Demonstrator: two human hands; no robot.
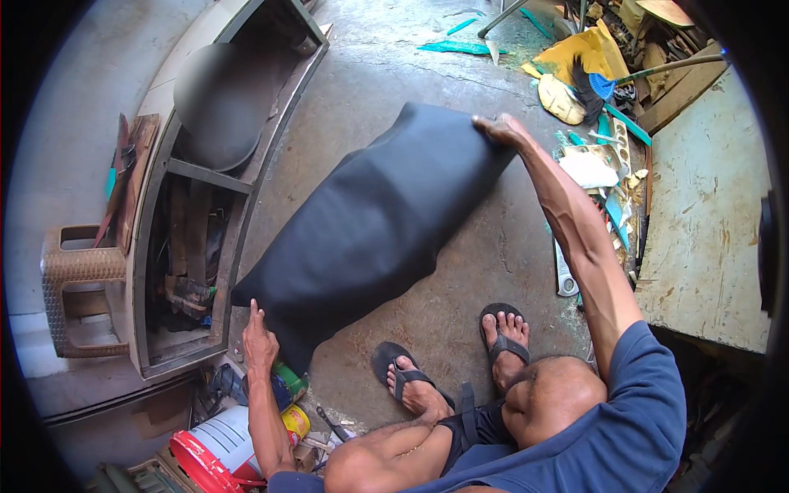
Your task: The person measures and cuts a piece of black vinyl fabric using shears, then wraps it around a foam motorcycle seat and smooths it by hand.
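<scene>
A large piece of black leather-like sheet (370, 222) is stretched between my hands above the concrete floor. It runs from the lower left to the upper right, with uneven edges and a smooth, slightly sagging face. My left hand (260, 338) grips its near left corner, its index finger pointing up along the edge. At the far right corner, my right hand (498, 130) is closed on the edge with the arm reaching far out. The fingers under the sheet are partly hidden.
Left stands a grey open-fronted cabinet (209, 177) beside a brown woven-pattern plastic stool (82, 267). A red-and-white bucket (218, 452) sits near my left forearm. Teal and white scraps (592, 168), a broom (604, 86) and a pale worn board (707, 214) are on the right.
</scene>
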